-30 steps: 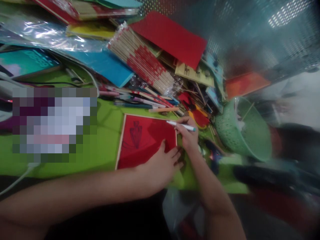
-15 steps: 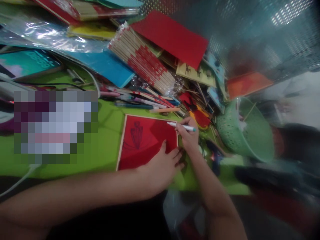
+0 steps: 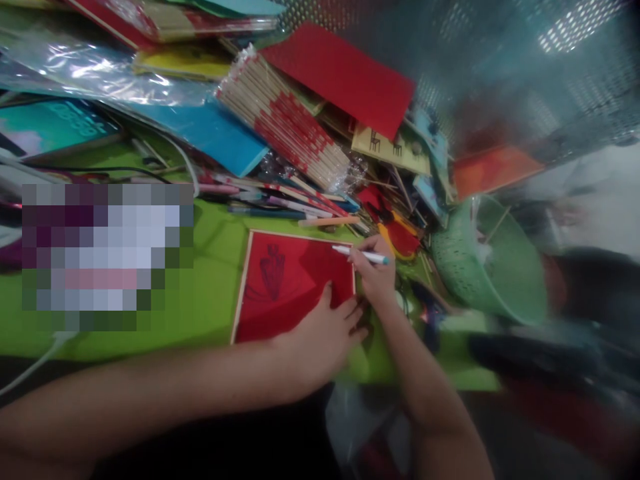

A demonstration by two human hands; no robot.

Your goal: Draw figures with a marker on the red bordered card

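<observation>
A red panel with a pale border lies on the green table, and a dark line drawing shows on its left half. My left hand rests across the panel's lower right part, its fingers spread and pointing right. At the panel's upper right corner, my right hand grips a white marker with a teal end. The marker's tip points left over the red surface; whether it touches I cannot tell.
Pens and red-and-yellow scissors lie just beyond the panel. Behind them are wrapped bundled sticks and a red sheet. A green basket stands at right, a phone at far left. A blurred-out patch covers the left side.
The whole view has shifted very slightly. Both hands keep nearly the same place, the left flat on the panel and the right holding the marker.
</observation>
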